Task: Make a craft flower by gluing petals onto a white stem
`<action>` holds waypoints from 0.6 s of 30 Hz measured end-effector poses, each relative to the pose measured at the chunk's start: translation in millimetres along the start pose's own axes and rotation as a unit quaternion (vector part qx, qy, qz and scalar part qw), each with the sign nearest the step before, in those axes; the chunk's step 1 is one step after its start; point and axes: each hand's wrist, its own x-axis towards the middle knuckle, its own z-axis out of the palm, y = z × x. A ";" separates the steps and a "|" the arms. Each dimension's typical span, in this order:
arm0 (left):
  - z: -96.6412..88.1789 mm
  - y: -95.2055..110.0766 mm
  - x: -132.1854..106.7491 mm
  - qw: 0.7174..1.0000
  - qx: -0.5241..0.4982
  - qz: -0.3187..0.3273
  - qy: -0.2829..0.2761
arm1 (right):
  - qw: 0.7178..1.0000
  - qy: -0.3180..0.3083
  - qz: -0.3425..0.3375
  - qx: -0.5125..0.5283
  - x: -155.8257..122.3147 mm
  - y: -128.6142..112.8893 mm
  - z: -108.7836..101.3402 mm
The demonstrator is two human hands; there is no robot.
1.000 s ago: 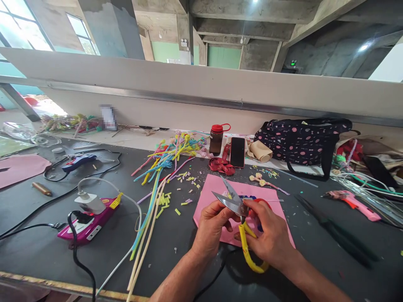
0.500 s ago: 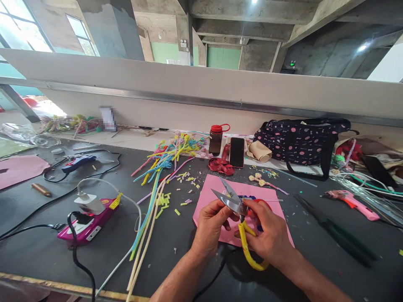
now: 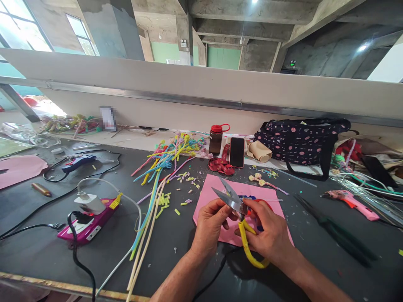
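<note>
My right hand [image 3: 267, 228] is closed around a pair of scissors [image 3: 248, 247] with yellow-wrapped handles. Their blades are spread apart and point up and to the left. Close under the lower blade, my left hand [image 3: 211, 226] is pinched shut; whatever its fingertips hold is hidden behind the blade and fingers. Both hands are above a pink sheet [image 3: 208, 191] on the dark table [image 3: 170, 256]. Part of a blue and red object on the sheet shows behind my right hand.
Fuzzy coloured stems [image 3: 171, 161] and cut green bits [image 3: 162, 201] lie left of the sheet. A power strip [image 3: 91, 226] with cords is further left. Rightward are dark-handled shears [image 3: 336, 233] and a pink glue gun [image 3: 354, 203]. Behind stand a bottle [image 3: 215, 142], phone [image 3: 236, 152] and patterned bag [image 3: 299, 142].
</note>
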 end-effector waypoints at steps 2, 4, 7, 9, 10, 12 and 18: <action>-0.1 0.3 0.4 1.000 0.008 0.001 0.006 | 1.000 0.000 0.001 -0.004 0.0 0.4 0.0; -0.6 0.2 0.9 1.000 0.013 0.000 0.010 | 1.000 -0.001 0.002 -0.006 -0.2 0.8 0.0; -1.6 -0.3 1.8 1.000 0.017 -0.002 0.012 | 1.000 -0.004 0.002 -0.010 -0.9 1.3 -0.3; -2.1 -0.4 2.1 1.000 0.019 -0.003 0.009 | 1.000 -0.005 0.003 -0.013 -1.3 1.3 -0.5; -2.2 -0.3 2.2 1.000 0.020 -0.003 0.008 | 1.000 -0.005 0.003 -0.014 -1.4 1.2 -0.6; -2.0 0.1 2.2 1.000 0.019 -0.003 0.009 | 1.000 -0.003 0.003 -0.014 -1.4 0.9 -0.7; 0.1 2.2 1.8 1.000 0.019 -0.009 0.023 | 1.000 -0.001 0.003 -0.018 -0.9 1.7 -0.5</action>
